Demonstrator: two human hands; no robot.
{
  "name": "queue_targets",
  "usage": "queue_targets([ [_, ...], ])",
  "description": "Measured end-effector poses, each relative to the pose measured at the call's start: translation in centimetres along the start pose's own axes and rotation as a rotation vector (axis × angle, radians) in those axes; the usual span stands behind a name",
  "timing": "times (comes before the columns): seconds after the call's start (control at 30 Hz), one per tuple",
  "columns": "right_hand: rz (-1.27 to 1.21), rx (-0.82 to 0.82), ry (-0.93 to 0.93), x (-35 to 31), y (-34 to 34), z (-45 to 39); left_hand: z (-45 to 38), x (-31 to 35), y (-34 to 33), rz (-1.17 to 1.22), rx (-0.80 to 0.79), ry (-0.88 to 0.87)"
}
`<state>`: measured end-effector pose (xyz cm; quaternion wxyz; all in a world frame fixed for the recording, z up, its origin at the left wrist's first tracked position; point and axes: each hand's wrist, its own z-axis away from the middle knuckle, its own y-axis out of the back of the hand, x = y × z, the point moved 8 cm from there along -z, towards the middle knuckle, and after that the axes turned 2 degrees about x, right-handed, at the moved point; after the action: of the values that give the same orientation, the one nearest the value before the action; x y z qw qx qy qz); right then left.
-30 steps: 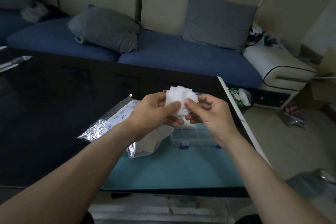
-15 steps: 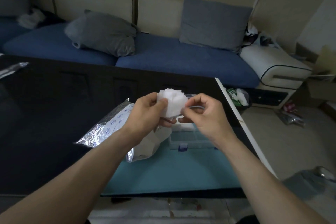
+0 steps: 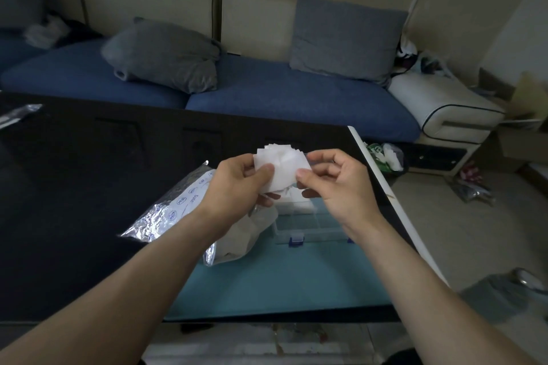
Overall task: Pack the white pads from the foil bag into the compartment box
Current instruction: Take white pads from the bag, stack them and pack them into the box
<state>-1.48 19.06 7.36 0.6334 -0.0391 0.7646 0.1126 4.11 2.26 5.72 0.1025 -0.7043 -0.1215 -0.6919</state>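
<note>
A fanned stack of white pads [image 3: 281,166] is held up in the air above the table. My left hand [image 3: 237,187] grips the stack's left side, thumb on its front. My right hand [image 3: 335,184] pinches the stack's right edge between thumb and fingers. Below the hands lies the clear compartment box [image 3: 308,222] with blue latches, partly hidden by my right hand; white pads show in one of its far compartments. The crinkled foil bag [image 3: 178,207] lies open to the left of the box, its mouth towards me, under my left forearm.
The box and bag sit on a teal mat [image 3: 281,281] on a black table [image 3: 74,201], whose right edge runs near my right arm. A blue sofa [image 3: 267,92] with grey cushions stands behind. A foil scrap [image 3: 17,114] lies at the far left.
The stack of pads has spread into a wider fan between my hands. My right thumb and fingers have shifted along its right edge. Both hands stay above the box.
</note>
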Motion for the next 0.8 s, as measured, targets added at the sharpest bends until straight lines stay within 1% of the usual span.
queue_targets([
  [0.07, -0.043, -0.048, -0.011, 0.0, -0.4, -0.1, 0.0, 0.0, -0.2, 0.087, -0.018, 0.049],
  [0.1, -0.063, -0.080, -0.012, -0.1, -0.6, 0.0, 0.1, 0.0, -0.7, 0.170, -0.073, 0.093],
  [0.17, -0.047, -0.134, 0.012, -0.3, -1.1, 0.2, 0.7, 0.2, -2.0, 0.314, -0.260, 0.160],
  [0.2, -0.018, -0.152, 0.036, -0.4, -1.3, 0.3, 1.1, 0.3, -2.5, 0.350, -0.337, 0.186],
  [0.27, 0.039, -0.180, 0.082, -0.5, -1.5, 0.5, 1.6, 0.3, -2.9, 0.385, -0.403, 0.222],
  [0.43, 0.154, -0.249, 0.152, -1.1, -1.9, 0.7, 1.6, -0.5, -2.9, 0.313, -0.411, 0.281],
  [0.53, 0.165, -0.167, 0.166, -1.2, -1.4, 0.5, 1.3, -1.0, -2.5, 0.340, -0.328, 0.340],
  [0.63, 0.065, -0.011, 0.092, -0.7, 0.5, -0.2, 0.8, -1.4, -1.7, 0.393, -0.209, 0.378],
  [0.7, -0.081, 0.053, 0.010, -0.5, 1.7, -0.6, 0.4, -1.5, -1.2, 0.416, -0.157, 0.379],
  [0.73, -0.168, 0.040, -0.033, -0.3, 2.0, -0.7, 0.3, -1.6, -1.2, 0.424, -0.154, 0.380],
  [0.8, -0.242, -0.070, -0.082, -0.2, 1.5, -0.6, 0.4, -1.6, -1.4, 0.440, -0.178, 0.392],
])
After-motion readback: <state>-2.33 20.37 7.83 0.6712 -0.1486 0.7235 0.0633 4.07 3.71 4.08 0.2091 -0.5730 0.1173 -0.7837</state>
